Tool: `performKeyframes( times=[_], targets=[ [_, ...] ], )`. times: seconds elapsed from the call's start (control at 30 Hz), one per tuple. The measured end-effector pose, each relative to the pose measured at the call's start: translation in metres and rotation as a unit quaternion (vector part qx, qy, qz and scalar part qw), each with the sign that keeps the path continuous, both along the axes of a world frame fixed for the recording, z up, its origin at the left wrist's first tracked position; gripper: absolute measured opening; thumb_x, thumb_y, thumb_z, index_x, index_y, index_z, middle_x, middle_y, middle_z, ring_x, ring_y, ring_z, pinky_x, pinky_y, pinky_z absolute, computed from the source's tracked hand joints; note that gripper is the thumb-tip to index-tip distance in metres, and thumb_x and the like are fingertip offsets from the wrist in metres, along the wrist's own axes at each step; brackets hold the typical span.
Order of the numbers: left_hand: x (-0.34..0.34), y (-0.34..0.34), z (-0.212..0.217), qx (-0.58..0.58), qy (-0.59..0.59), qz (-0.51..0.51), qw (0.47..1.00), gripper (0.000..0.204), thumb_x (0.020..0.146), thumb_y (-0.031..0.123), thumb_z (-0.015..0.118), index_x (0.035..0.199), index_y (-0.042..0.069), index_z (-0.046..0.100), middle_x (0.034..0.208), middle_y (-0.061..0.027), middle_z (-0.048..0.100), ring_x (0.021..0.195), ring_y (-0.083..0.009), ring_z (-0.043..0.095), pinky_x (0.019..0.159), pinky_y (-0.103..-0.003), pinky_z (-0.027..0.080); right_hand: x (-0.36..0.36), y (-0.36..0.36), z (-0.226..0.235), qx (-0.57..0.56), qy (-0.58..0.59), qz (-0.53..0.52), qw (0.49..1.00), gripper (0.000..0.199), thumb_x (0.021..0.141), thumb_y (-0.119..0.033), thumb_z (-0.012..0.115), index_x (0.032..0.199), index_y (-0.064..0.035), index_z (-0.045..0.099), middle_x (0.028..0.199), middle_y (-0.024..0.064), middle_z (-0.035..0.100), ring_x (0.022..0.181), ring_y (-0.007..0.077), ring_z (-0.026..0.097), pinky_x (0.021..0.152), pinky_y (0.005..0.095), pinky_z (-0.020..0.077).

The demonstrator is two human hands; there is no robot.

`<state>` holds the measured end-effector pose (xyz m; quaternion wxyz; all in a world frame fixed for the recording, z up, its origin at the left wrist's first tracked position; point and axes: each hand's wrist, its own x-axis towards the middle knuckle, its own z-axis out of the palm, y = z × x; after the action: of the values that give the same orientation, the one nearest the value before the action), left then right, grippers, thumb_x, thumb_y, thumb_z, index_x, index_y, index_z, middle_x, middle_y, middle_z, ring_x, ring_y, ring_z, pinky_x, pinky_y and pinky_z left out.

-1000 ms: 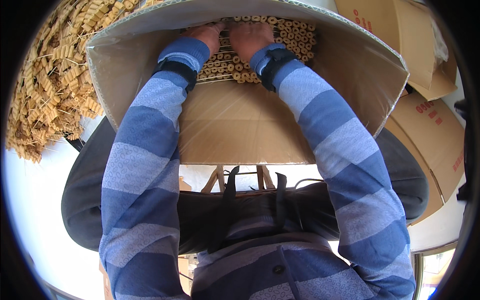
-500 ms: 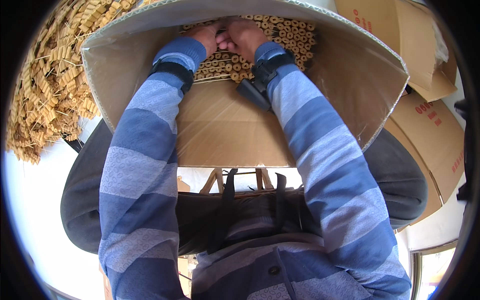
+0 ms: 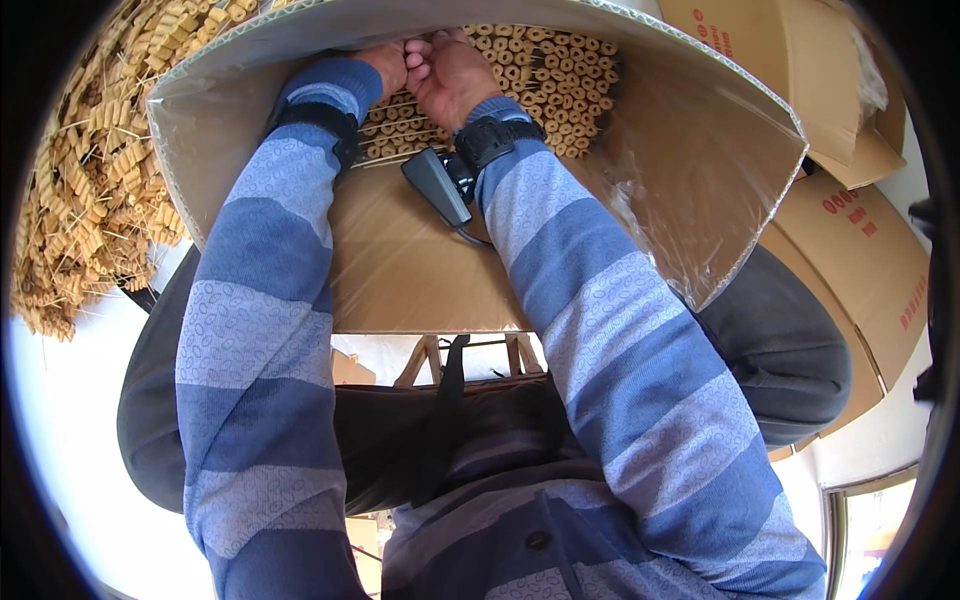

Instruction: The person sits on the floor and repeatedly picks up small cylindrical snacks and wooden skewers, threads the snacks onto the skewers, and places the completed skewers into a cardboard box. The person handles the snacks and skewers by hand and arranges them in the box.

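Both my hands are inside an open cardboard box (image 3: 430, 285) lined with clear plastic, over stacked rows of tan spiral rolls on thin sticks (image 3: 570, 75), whose ends look like rings. My left hand (image 3: 388, 66) is at the far left part of the stack, fingers bent in towards the other hand. Beside it, my right hand (image 3: 455, 82) has its fingers curled, their tips close to the left fingers. What either hand pinches is hidden between them. Several pale sticks show just below the left hand.
A large heap of similar skewered rolls (image 3: 95, 165) lies left of the box. Closed and open cartons (image 3: 850, 255) stand on the right. The box sits between my knees, with a wooden frame (image 3: 415, 362) below its near edge. A dark strapped device (image 3: 438, 188) is on my right wrist.
Both hands have shifted left along the stack, still close together. More ring-shaped ends show to the right of my right hand. The box appears slightly further left in view.
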<state>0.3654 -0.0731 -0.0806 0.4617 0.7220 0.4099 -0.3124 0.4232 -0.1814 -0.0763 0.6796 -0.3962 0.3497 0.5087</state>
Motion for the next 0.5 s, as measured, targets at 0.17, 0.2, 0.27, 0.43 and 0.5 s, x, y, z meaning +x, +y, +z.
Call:
performKeyframes(
  times=[0.17, 0.2, 0.27, 0.43, 0.5],
  targets=[
    [-0.004, 0.003, -0.008, 0.009, -0.057, -0.134, 0.989, 0.031, 0.100, 0.016, 0.051, 0.128, 0.010, 0.062, 0.124, -0.0147, 0.066, 0.112, -0.0302, 0.061, 0.102, -0.037, 0.047, 0.011, 0.001, 0.013, -0.050, -0.066, 0.138, 0.987, 0.023, 0.108, -0.015, 0.037, 0.109, -0.0022, 0.056, 0.086, 0.0069, 0.063, 0.069, 0.0138, 0.059, 0.055, 0.0232, 0.0496],
    [-0.005, 0.004, -0.011, -0.034, -0.093, -0.097, 0.990, 0.033, 0.099, 0.015, 0.052, 0.131, 0.012, 0.061, 0.125, -0.0144, 0.066, 0.114, -0.0303, 0.061, 0.102, -0.038, 0.046, 0.010, 0.001, 0.016, -0.068, -0.076, 0.163, 0.981, 0.023, 0.107, -0.014, 0.038, 0.110, -0.0019, 0.057, 0.087, 0.0075, 0.064, 0.070, 0.0145, 0.061, 0.056, 0.0238, 0.0511],
    [-0.009, 0.005, -0.014, -0.038, -0.117, -0.121, 0.985, 0.038, 0.098, 0.013, 0.054, 0.136, 0.015, 0.059, 0.128, -0.0139, 0.065, 0.117, -0.0303, 0.060, 0.104, -0.038, 0.045, 0.005, -0.005, 0.022, -0.087, -0.128, 0.231, 0.961, 0.022, 0.106, -0.012, 0.041, 0.114, -0.0012, 0.058, 0.088, 0.0086, 0.066, 0.070, 0.0169, 0.065, 0.057, 0.0256, 0.0540],
    [-0.010, 0.002, -0.003, 0.053, -0.091, -0.223, 0.969, 0.046, 0.098, 0.012, 0.055, 0.143, 0.019, 0.055, 0.135, -0.0138, 0.062, 0.126, -0.0312, 0.055, 0.111, -0.038, 0.040, 0.034, -0.024, 0.019, -0.050, -0.329, 0.508, 0.794, 0.031, 0.093, -0.006, 0.059, 0.124, -0.0039, 0.063, 0.102, 0.0207, 0.072, 0.086, 0.0276, 0.074, 0.064, 0.0408, 0.0601],
    [-0.007, -0.004, 0.005, 0.097, -0.077, -0.254, 0.959, 0.050, 0.097, 0.012, 0.055, 0.146, 0.020, 0.051, 0.138, -0.0146, 0.060, 0.128, -0.0331, 0.054, 0.113, -0.039, 0.038, 0.051, -0.033, 0.023, -0.059, -0.440, 0.661, 0.605, 0.037, 0.091, -0.007, 0.060, 0.127, -0.0046, 0.062, 0.110, 0.0202, 0.071, 0.096, 0.0317, 0.072, 0.077, 0.0449, 0.0581]
  ],
)
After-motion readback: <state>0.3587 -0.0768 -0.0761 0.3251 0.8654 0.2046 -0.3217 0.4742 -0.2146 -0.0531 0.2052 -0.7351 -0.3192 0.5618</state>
